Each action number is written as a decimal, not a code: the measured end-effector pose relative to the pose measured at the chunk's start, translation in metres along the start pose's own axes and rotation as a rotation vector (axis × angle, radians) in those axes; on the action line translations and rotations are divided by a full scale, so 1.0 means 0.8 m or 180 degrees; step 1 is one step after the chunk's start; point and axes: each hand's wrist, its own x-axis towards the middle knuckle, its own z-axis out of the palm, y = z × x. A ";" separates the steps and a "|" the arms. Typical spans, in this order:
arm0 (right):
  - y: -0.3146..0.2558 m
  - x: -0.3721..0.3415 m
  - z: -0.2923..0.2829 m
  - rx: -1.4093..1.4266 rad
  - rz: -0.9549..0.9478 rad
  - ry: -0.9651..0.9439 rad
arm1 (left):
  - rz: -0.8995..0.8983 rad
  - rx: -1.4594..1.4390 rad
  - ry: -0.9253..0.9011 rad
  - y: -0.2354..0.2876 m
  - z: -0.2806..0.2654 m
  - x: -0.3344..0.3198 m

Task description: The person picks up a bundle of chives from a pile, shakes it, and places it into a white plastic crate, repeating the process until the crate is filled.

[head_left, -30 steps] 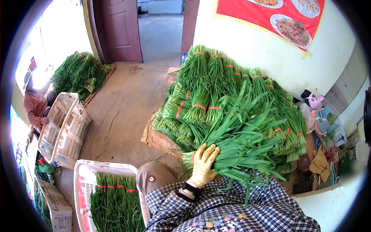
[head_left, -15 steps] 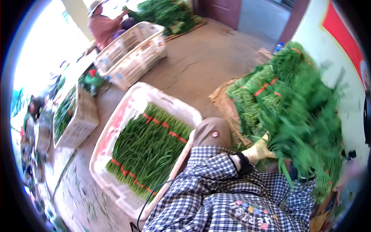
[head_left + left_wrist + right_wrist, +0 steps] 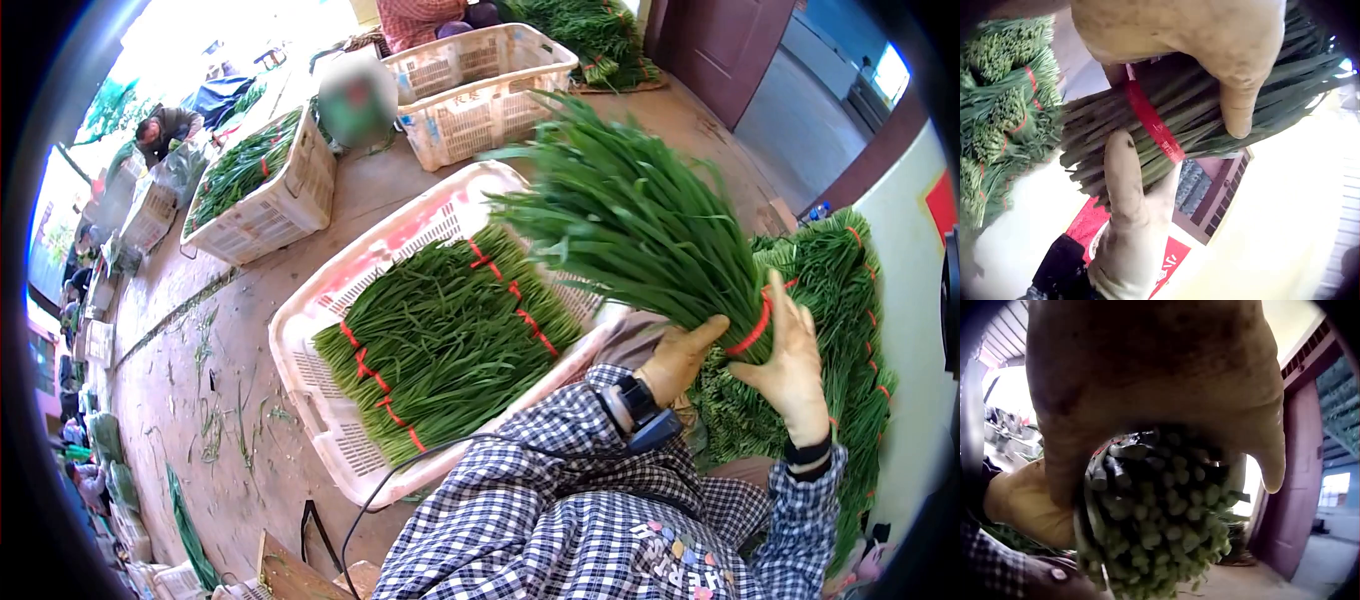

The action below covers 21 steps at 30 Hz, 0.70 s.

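A bundle of garlic chives with a red band is held up in front of me, its leaves pointing up and left over the far corner of a basket. My left hand, in a pale glove, grips it from the near side, just on the leaf side of the band. At the cut end, my gloved right hand holds the bundle between thumb and fingers. The left wrist view shows the red band between both hands. Seen end-on in the right wrist view, cut stems lie beneath the right palm.
Inside the white plastic basket by my knee lie rows of banded chives. More bundles are piled at right. Another filled crate, a large basket and a seated person are beyond.
My view has swung left toward the basket. The bundle has come up off the pile and leftward, its leaves now toward the basket. The right hand, hidden before, shows on the stem end.
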 end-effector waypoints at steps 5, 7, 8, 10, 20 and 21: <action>-0.081 0.065 0.048 0.0295 -0.1245 -0.0079 | 0.2149 0.4770 -0.0112 0.096 -0.116 -0.080; -0.126 0.080 0.070 0.0366 -0.1859 0.0088 | 0.1067 0.1760 0.0568 0.150 -0.091 -0.126; -0.152 0.086 0.083 0.0344 -0.2144 0.0259 | 0.0996 0.1755 0.0616 0.174 -0.085 -0.150; -0.183 0.094 0.125 0.0218 -0.2511 0.0150 | 0.0429 0.2925 0.0537 0.217 -0.081 -0.188; -0.246 0.036 0.308 -0.0909 -0.3504 -0.0846 | 0.0838 0.6572 0.0179 0.296 -0.118 -0.273; -0.244 0.038 0.303 -0.0934 -0.3477 -0.1157 | 0.0558 0.6961 0.0138 0.301 -0.138 -0.261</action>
